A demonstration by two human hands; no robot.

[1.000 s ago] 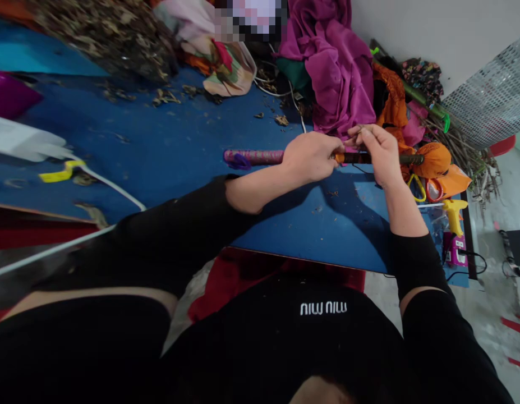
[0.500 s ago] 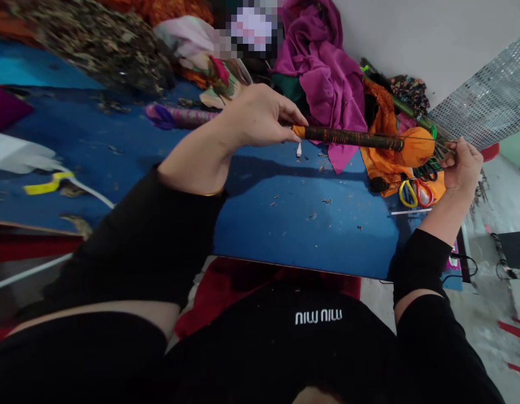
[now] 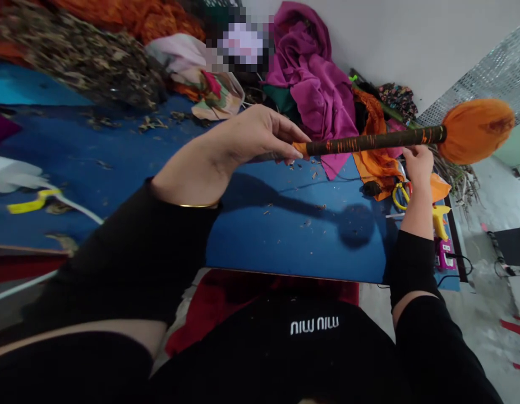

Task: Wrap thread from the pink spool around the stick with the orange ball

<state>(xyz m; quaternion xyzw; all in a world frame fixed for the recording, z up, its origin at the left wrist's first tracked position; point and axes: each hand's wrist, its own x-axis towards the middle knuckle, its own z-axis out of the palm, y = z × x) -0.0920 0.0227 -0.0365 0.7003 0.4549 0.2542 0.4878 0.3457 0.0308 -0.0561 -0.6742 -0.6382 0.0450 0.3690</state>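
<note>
My left hand [image 3: 260, 137] is closed around the near end of a dark wrapped stick [image 3: 369, 141] marked with orange. It holds the stick level above the blue table [image 3: 285, 235]. The stick ends on the right in a round orange cloth head [image 3: 474, 130], raised in front of the wall. My right hand [image 3: 417, 163] sits just beneath the stick's far part, back toward me, fingers tucked out of sight. Whether it touches the stick or holds anything I cannot tell. The stick and its head cast a shadow on the table.
Magenta cloth [image 3: 322, 95] and orange cloth [image 3: 373, 163] are piled at the table's back. Scissors [image 3: 399, 195], a yellow glue gun [image 3: 438, 220] and a pink power strip [image 3: 443, 259] lie at the right edge. Dried leaves [image 3: 83, 56] heap at the back left; crumbs litter the table.
The left hand raised the stick off the table and swung its orange head up and right. The right hand pulled away to the right, then came back under the stick.
</note>
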